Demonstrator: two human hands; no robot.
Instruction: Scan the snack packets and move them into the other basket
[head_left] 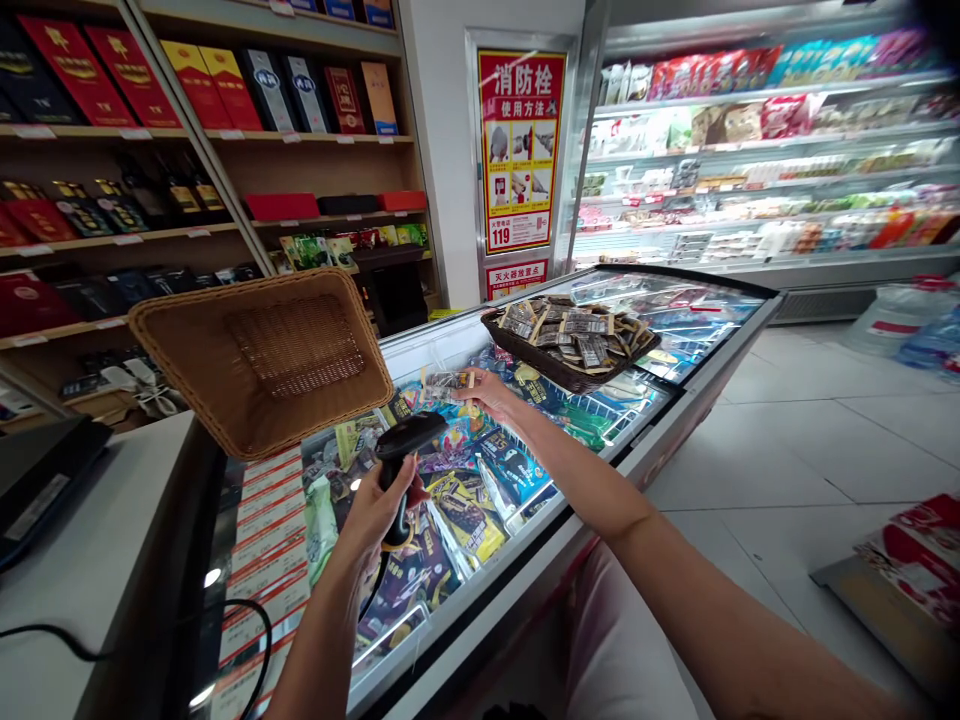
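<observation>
My left hand is wrapped round the handle of a black barcode scanner, its head pointing up and to the right. Pinched in the fingers of my right hand is a small snack packet, held just beyond the scanner head. To the right of it, a dark wicker basket full of similar small packets rests on the freezer's glass top. A larger tan wicker basket stands tilted at the left, its inside facing me with nothing in it.
Beneath my hands lies a chest freezer with bagged frozen goods under glass. Price labels line its left end. A black cable loops beside a counter. Shelves of boxed goods and a refrigerated display stand behind.
</observation>
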